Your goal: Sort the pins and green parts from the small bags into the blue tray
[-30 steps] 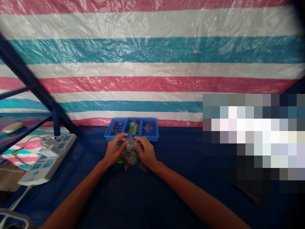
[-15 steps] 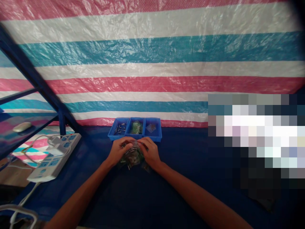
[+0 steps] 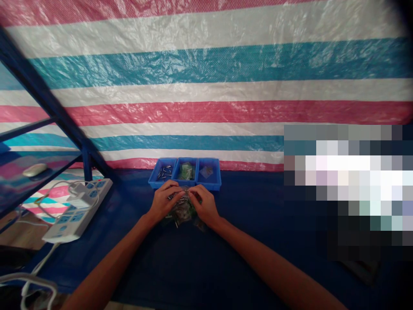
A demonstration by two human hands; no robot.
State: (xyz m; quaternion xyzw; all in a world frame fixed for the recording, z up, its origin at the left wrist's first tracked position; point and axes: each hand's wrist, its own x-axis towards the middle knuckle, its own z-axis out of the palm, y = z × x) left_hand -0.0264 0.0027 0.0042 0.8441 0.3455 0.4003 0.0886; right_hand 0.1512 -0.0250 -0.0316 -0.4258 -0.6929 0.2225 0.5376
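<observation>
Both my hands meet over a clear plastic bag [image 3: 182,212] of small metal pins and green parts on the dark blue table [image 3: 226,258]. My left hand [image 3: 164,200] pinches the bag's top from the left, fingers closed. From the right, my right hand [image 3: 204,205] pinches the same top edge. Just behind them stands a blue three-compartment tray [image 3: 185,170]: metal pins in its left cell, green parts in the middle, a small bag in the right.
A white power strip [image 3: 79,210] with plugs and cables lies at the table's left edge. A blue metal frame [image 3: 48,103] with a shelf stands left. A striped tarp [image 3: 206,86] hangs behind the table. A blurred patch covers the right side.
My fingertips have drawn closer together at the top of the bag, and the bag looks more gathered. The camera has shifted slightly, so everything sits a little further right.
</observation>
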